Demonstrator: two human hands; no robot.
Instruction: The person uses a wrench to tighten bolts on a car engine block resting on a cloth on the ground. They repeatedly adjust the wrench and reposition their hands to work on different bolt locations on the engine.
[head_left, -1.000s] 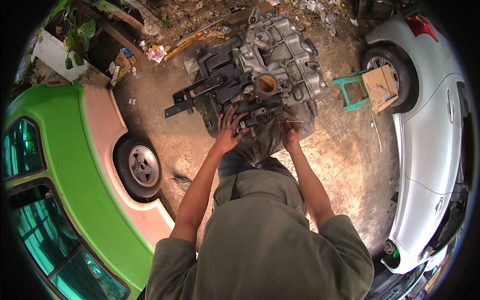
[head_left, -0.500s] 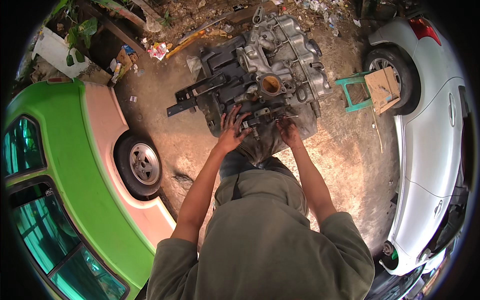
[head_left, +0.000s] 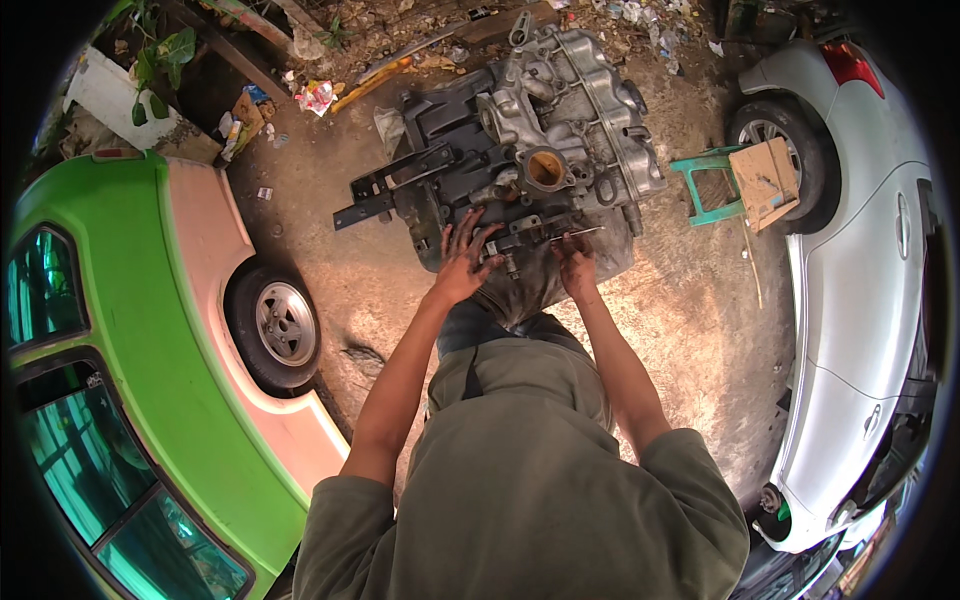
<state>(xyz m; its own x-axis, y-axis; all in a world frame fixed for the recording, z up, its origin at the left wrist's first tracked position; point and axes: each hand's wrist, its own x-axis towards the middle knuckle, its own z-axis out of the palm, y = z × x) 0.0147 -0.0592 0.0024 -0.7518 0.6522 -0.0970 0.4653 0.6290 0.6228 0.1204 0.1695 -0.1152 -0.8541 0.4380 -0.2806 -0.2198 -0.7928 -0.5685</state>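
Inspection is finding a large grey cast-metal engine assembly (head_left: 540, 160), bolted to a darker, oily gearbox housing, sitting directly on the bare dirt yard floor (head_left: 330, 270) between a green and pink car (head_left: 150, 330) and a white car (head_left: 860, 280). The left hand (head_left: 462, 262) is lying flat against the near face of the assembly with its fingers spread wide. The right hand (head_left: 576, 264) is working just beside it, its fingers appearing to be pinching a thin bright metal rod (head_left: 578, 234) (possibly a slim tool or a pin; too small to tell) that is pointing out to the right.

Handling judgement: the assembly is looking very heavy and wholly rigid, and is likely too much for one person to lift. Its surfaces are showing dark grime, so grip is probably going to be slippery, and both hands are already looking soiled. The black flat bracket (head_left: 385, 190) sticking out at the left, and the ribbed casting edges, are offering the soundest holds. The round brass-coloured port (head_left: 545, 168) on top and the small fittings around it are looking less suited to bearing load. The thin rod, by contrast, is light and apt to slip from oily fingertips.

A turquoise stool frame with a cardboard piece (head_left: 745, 180) is standing well apart at the right.
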